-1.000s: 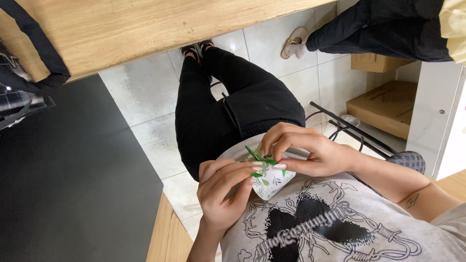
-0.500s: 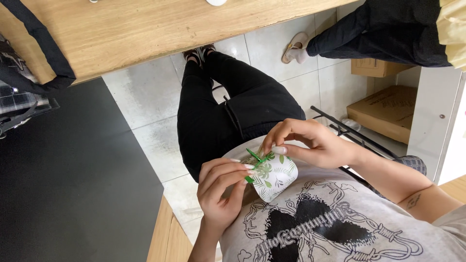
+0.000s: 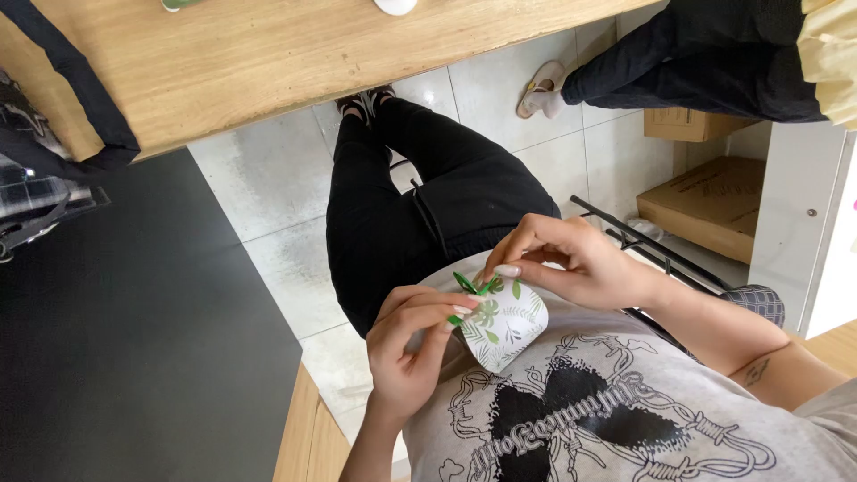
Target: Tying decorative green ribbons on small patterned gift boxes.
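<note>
I see my left hand (image 3: 406, 344) and right hand (image 3: 571, 263) both pinching a small white paper box printed with green leaves (image 3: 504, 326), held against my grey printed shirt (image 3: 607, 419) above black trousers (image 3: 420, 201). A wooden bench (image 3: 268, 62) stands ahead, brown cardboard boxes (image 3: 705, 205) lie on the tiled floor (image 3: 268, 192), and another person's leg (image 3: 678, 62) is near.

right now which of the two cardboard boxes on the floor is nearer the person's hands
The larger, flat cardboard box by the white cabinet; the smaller box sits further off, beside the other person's legs.
</note>
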